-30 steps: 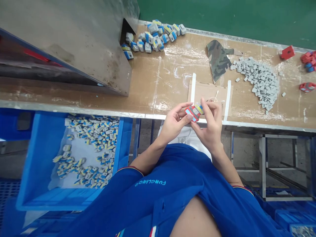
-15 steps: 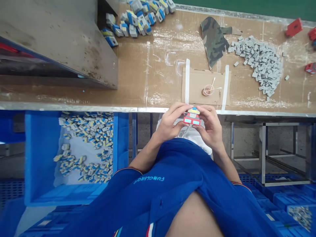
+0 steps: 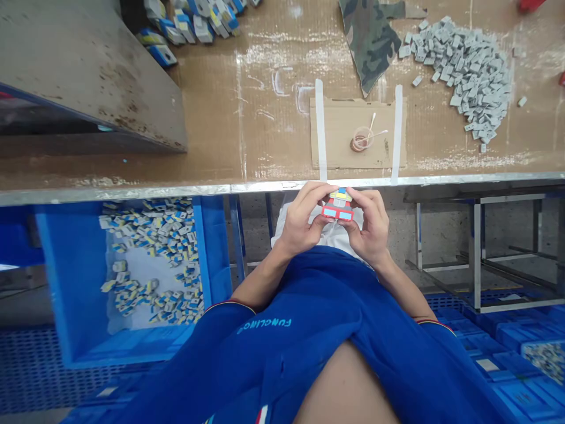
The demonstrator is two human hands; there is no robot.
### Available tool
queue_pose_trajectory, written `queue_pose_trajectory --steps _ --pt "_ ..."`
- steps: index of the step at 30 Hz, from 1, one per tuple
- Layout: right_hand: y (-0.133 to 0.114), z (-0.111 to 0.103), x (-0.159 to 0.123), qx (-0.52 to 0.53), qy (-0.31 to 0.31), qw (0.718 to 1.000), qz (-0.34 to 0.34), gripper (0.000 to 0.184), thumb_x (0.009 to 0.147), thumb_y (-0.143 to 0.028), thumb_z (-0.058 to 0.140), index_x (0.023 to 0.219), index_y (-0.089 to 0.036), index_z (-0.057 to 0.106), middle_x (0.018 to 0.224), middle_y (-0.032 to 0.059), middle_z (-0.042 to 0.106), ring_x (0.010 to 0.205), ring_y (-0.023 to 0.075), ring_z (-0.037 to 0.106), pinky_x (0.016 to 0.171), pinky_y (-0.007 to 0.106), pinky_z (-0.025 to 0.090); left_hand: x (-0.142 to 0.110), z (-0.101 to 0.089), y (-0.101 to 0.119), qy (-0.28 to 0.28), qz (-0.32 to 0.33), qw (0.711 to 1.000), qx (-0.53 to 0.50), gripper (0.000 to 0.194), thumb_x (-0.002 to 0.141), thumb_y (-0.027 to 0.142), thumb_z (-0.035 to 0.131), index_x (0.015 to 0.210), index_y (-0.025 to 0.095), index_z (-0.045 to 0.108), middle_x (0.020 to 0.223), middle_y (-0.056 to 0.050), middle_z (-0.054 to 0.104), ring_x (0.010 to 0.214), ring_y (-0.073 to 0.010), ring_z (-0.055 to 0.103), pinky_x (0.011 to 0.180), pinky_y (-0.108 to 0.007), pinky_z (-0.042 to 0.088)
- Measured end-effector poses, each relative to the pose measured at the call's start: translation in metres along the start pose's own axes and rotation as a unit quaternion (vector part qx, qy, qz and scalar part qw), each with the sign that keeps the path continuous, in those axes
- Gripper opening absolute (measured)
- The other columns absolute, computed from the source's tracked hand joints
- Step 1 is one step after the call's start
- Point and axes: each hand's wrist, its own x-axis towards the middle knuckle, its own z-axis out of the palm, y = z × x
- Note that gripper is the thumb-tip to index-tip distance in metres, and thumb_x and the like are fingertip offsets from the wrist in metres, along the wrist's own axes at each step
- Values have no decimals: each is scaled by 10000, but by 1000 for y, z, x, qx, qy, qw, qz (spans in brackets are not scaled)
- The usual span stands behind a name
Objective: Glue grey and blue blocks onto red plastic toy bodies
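A small red and grey toy vehicle with light blue windows and a blue-and-yellow top piece is held in front of my body, just below the table's front edge. My left hand pinches its left side between thumb and fingers. On the other side, my right hand grips it the same way. The fingertips hide the ends of the toy. Beyond the hands, a taped piece of cardboard carries a small clear cup and two cotton swabs.
Small grey pieces lie heaped at the right of the table, beside a camouflage cloth. Blue-and-yellow toy parts lie back left, near a metal housing. A blue crate with similar parts stands lower left; a metal-framed stool stands right.
The view has shifted, so the table's contents sit higher in the picture. Both hands keep hold of the toy vehicle, almost unmoved before my body.
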Motion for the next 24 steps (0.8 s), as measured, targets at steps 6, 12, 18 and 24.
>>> queue_pose_trajectory --steps 6,12,18,24 --pt "14 6 -16 29 -49 997 47 484 1030 -401 617 1492 -291 526 1239 104 640 1056 242 678 896 443 655 -25 15 -11 36 -76 996 -5 493 1031 567 549 1316 176 643 1145 -119 682 957 -204 644 827 -329 555" --pt "31 5 -31 28 -65 995 68 475 1012 -340 649 1472 -286 543 1235 104 649 1089 242 674 921 443 650 -40 28 -27 23 -98 995 -10 515 1026 570 557 1312 152 648 1121 -129 702 929 -200 657 810 -325 560" --pt "53 5 -35 -3 -71 996 59 401 1041 -378 579 1425 -262 582 1231 126 692 1099 267 703 923 472 648 -40 22 -42 -41 -90 994 41 424 1007 400 640 1358 161 637 1221 -144 742 974 -203 716 870 -346 602" --pt "65 4 -38 -38 -84 993 79 383 1028 -369 600 1389 -243 627 1245 137 710 1171 285 705 1018 502 629 -43 25 -47 -67 -113 987 96 447 1026 438 597 1377 167 647 1249 -157 756 1125 -255 733 987 -410 614"
